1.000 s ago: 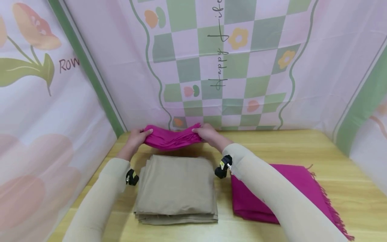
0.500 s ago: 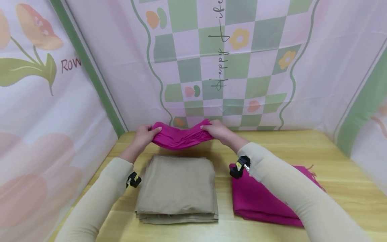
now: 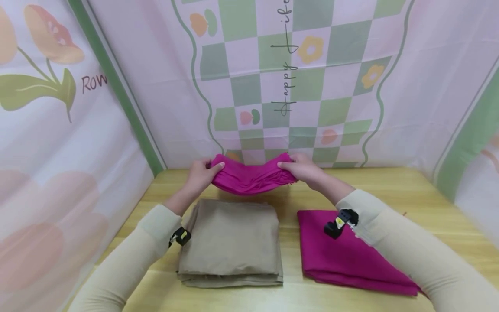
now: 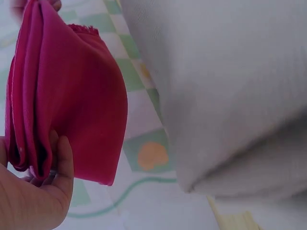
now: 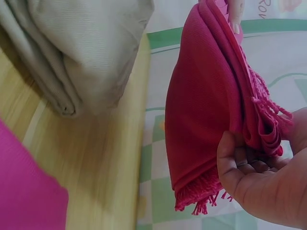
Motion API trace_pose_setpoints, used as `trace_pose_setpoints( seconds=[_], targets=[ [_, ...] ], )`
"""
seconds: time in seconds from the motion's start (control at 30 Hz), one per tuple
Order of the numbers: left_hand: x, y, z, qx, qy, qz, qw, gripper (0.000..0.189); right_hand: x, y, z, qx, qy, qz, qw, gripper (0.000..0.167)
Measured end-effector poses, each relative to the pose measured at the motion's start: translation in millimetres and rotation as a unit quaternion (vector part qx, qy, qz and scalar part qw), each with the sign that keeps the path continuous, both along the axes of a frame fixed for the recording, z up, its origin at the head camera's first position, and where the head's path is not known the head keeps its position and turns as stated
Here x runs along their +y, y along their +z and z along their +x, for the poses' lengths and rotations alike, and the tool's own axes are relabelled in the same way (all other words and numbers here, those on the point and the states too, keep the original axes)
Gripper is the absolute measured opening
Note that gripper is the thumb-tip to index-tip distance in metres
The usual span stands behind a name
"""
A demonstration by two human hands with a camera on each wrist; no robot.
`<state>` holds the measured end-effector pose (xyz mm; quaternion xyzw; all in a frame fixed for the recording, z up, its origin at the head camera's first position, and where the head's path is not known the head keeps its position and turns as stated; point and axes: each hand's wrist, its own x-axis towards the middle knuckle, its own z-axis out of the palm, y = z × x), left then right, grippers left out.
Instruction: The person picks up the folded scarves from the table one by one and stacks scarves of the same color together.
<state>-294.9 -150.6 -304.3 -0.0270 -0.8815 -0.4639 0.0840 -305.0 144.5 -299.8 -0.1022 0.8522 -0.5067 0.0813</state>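
A folded magenta scarf with fringed ends (image 3: 251, 177) hangs in a shallow sag above the far part of the table, between both hands. My left hand (image 3: 200, 175) pinches its left end, thumb on the near side. At the other end my right hand (image 3: 308, 170) grips the scarf beside its fringe. In the right wrist view, the stacked folds and tassels of the scarf (image 5: 206, 105) show clearly, with fingers curled under them. The left wrist view has the layered edge of the scarf (image 4: 81, 96) caught between thumb and fingers.
A folded beige cloth (image 3: 231, 238) lies on the wooden table (image 3: 156, 277), nearer than the held scarf. To its right is another folded magenta cloth (image 3: 335, 255), partly covered by the right forearm. Printed curtains (image 3: 273, 86) stand behind and at both sides.
Both hands have moved to the right, carrying the magenta scarf with them. The beige cloth and the other magenta cloth stay in place.
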Motion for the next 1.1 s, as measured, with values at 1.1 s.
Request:
trace_pose_setpoints(
  seconds=[1.1],
  targets=[
    [105.4, -14.9, 46.7, 0.054, -0.120, 0.125, 0.9834, 0.023, 131, 4.9, 74.0, 0.047, -0.023, 0.032, 0.9981, 0.041]
  ],
)
